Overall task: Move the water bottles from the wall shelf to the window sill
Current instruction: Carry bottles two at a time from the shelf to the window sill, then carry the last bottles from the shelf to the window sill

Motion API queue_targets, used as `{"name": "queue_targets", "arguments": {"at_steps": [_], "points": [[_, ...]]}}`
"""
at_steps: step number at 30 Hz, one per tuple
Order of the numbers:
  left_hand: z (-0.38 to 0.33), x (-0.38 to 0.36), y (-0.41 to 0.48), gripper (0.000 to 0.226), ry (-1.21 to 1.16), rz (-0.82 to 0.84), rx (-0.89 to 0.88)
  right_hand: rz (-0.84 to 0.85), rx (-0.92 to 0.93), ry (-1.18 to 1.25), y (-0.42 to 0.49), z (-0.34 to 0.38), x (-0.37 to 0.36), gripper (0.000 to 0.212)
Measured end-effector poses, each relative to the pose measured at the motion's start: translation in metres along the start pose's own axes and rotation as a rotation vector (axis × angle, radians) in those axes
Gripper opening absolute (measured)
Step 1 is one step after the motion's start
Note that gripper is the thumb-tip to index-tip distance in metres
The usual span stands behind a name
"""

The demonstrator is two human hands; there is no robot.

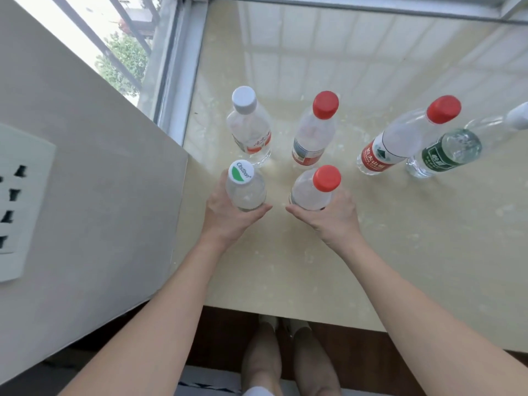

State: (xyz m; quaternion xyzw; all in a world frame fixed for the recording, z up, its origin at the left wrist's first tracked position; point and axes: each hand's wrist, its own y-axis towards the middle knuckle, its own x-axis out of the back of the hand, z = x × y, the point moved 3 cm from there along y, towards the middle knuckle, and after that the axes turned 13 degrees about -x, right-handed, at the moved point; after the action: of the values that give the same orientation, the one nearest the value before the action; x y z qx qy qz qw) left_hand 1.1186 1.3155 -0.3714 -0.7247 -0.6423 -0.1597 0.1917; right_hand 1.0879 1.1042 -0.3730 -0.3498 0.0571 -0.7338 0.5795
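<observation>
The left hand [225, 212] wraps its fingers and thumb round a clear plastic bottle with a white-and-green cap [246, 192], upright over the glossy beige stone window sill [314, 270] near its nine o'clock edge. At three o'clock of it, just beside, the right hand [334, 217] grips a clear plastic bottle with a red cap [311, 192] the same way. Whether either base touches the sill cannot be seen from above. At twelve o'clock of these two stand a white-capped clear bottle [250, 130] and a red-capped clear bottle [314, 135], apart. Out toward two o'clock, a red-labelled, red-capped bottle [400, 138] and a green-labelled bottle [451, 150] stand just beside each other.
</observation>
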Motion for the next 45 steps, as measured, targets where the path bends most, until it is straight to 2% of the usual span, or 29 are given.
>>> {"name": "queue_targets", "arguments": {"at_steps": [7, 16, 23, 27, 32, 35, 38, 41, 45], "points": [[0.017, 0.003, 0.0, 0.081, 0.068, 0.079, 0.014, -0.037, 0.006, -0.01, -0.007, -0.014, -0.001, 0.059], [0.028, 0.005, 0.0, 0.069, 0.03, 0.078, 0.066, -0.036, 0.006, -0.035, -0.002, -0.016, -0.007, 0.057], [0.038, 0.005, 0.003, 0.08, 0.023, 0.105, 0.039, -0.028, 0.005, -0.021, 0.0, -0.019, -0.01, 0.059], [0.041, 0.005, 0.004, 0.084, 0.036, 0.143, 0.042, 0.012, -0.037, -0.008, 0.0, -0.022, -0.01, 0.068], [0.04, 0.01, -0.001, 0.084, 0.103, 0.287, 0.13, 0.062, -0.065, -0.038, -0.007, -0.019, -0.001, 0.086], [0.03, 0.026, -0.012, 0.083, 0.237, 0.302, 0.147, 0.067, -0.076, -0.149, -0.015, -0.014, 0.018, 0.093], [0.012, 0.049, -0.023, 0.09, 0.429, 0.325, 0.139, 0.059, -0.028, -0.403, -0.029, -0.007, 0.044, 0.097], [-0.023, 0.075, -0.032, 0.089, 0.567, 0.334, 0.115, 0.071, 0.031, -0.618, -0.046, 0.013, 0.072, 0.087], [-0.09, 0.11, -0.041, 0.081, 0.684, 0.249, -0.003, 0.003, 0.148, -0.729, -0.071, 0.059, 0.109, 0.072]]}}
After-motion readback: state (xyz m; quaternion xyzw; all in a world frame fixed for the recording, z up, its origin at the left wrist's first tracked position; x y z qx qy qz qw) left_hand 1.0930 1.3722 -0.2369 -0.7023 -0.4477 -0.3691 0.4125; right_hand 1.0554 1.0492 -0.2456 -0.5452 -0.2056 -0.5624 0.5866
